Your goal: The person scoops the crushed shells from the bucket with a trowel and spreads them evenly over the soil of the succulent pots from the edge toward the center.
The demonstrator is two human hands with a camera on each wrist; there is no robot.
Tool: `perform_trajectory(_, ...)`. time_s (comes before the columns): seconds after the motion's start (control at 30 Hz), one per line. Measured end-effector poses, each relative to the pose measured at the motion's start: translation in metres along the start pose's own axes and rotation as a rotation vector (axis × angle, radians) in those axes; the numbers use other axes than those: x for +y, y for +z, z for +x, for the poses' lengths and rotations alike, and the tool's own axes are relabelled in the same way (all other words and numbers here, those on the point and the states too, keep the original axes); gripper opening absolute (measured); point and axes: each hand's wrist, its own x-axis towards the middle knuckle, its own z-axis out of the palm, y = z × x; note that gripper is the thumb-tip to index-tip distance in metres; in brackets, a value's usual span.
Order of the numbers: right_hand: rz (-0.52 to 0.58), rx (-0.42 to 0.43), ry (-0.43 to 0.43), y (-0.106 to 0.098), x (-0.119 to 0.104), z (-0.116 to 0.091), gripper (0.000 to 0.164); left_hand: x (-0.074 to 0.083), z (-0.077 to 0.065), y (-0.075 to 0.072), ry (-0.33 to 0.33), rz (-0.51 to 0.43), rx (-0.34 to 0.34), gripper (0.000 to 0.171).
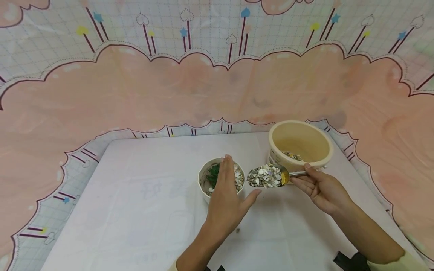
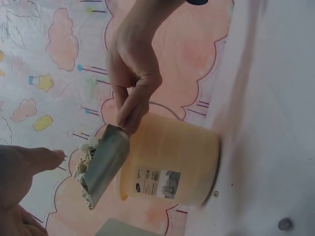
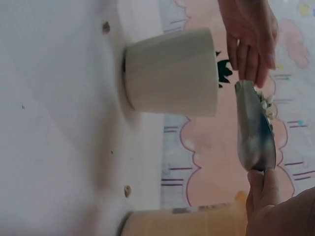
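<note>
Silver metal scoop [image 2: 106,161] of pale chips [image 1: 266,176], right hand [image 1: 323,191] gripping it, beside a cream round bucket [image 1: 300,138] near the white worktop's [image 1: 145,210] far-right corner; left hand [image 1: 226,201], straight-fingered and empty, over a white round pot [image 3: 172,73].

The left hand [image 1: 226,201] is raised with its fingers [image 1: 226,171] straight and its thumb [image 1: 251,199] spread away. The right hand [image 1: 325,192] pinches, thumb on top (both forearms [image 1: 371,233] slant inward).
</note>
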Motion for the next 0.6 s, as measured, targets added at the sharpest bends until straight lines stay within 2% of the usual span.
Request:
perform_trajectory(0.13,-0.037,0.059,0.006,0.005,0.008,0.004,0.022,-0.004,-0.003,-0.006,0.052,-0.01,0.049,0.109)
perform_trajectory(0.27,-0.041,0.073,0.002,0.007,0.013,0.007,0.02,-0.01,-0.005,-0.012,0.086,-0.005,0.08,0.11)
perform_trajectory(0.6,-0.041,0.086,-0.005,0.015,0.021,0.013,0.029,-0.031,-0.012,-0.018,0.033,0.056,0.085,0.121)
